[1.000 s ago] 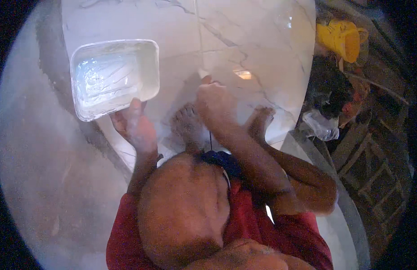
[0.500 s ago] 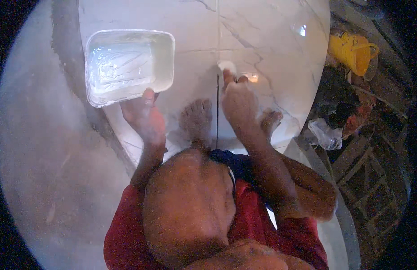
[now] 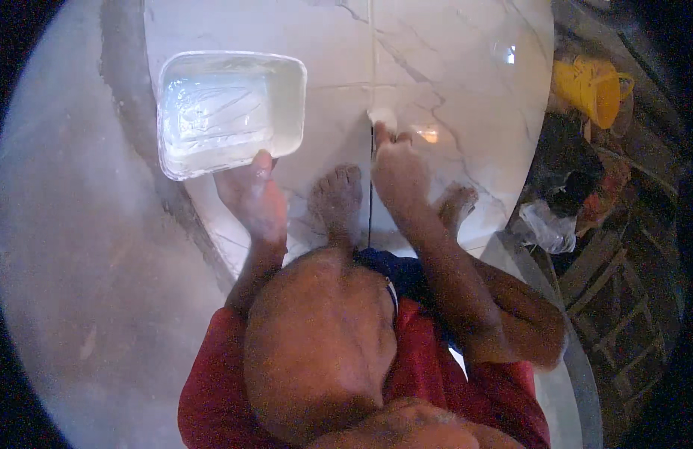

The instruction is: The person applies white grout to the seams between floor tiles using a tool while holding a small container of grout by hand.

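Left hand (image 3: 253,196) pinches the near rim of the white tub (image 3: 289,105); one-sided hold, so a slack thumb could tip it onto the tiles (image 3: 466,56). Right hand (image 3: 400,168), fingers curled, grips a white piece (image 3: 384,117) at the seam (image 3: 371,202); loosened, it might slip. Bare foot (image 3: 337,193) nearby: smear risk.

To your right, you have a tilted yellow bucket (image 3: 592,91), a dark heap (image 3: 560,159) just beside it, and a crumpled clear plastic bag (image 3: 550,227) nearer you; grey flooring (image 3: 99,262) spreads to your left.
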Demonstrator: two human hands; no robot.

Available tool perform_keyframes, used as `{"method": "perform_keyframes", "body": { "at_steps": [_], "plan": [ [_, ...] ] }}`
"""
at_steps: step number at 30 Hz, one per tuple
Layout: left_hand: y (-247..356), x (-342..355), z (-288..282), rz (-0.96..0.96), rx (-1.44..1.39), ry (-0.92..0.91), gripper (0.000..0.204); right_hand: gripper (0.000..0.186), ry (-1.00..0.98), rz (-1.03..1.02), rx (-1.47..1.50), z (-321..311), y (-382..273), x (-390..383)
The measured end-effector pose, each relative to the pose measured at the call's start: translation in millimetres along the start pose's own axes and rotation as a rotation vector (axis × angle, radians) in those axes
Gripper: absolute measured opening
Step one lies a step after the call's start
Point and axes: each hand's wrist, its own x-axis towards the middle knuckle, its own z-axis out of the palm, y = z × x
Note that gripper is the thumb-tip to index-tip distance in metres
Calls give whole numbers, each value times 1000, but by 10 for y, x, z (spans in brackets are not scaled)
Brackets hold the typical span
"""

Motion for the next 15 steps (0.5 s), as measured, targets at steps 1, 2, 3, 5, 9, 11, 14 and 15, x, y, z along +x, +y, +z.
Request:
{"method": "perform_keyframes", "body": {
  "at_steps": [1,2,3,5,9,11,14,15],
  "plan": [
    [-21,10,-11,33,-1,-7,76,38,0,-9,-3,53,-11,-91],
    [-29,-3,-14,59,-1,-17,76,31,-26,1,-8,101,-17,-259],
    [-24,-9,-20,58,-1,-13,76,28,-51,10,-14,122,-12,-349],
    [7,-12,-21,4,65,59,77,27,-120,50,-50,-54,71,-279],
    [28,-26,45,-16,-15,39,77,25,3,188,-85,-214,426,145],
    [37,-24,52,-10,13,27,74,29,70,111,-101,-122,385,147],
    [-13,-2,-34,19,23,-7,73,33,35,57,-74,46,-24,-87],
    [-13,-2,-40,22,25,-3,73,32,-67,79,-36,88,-164,-188]
  ]
}}
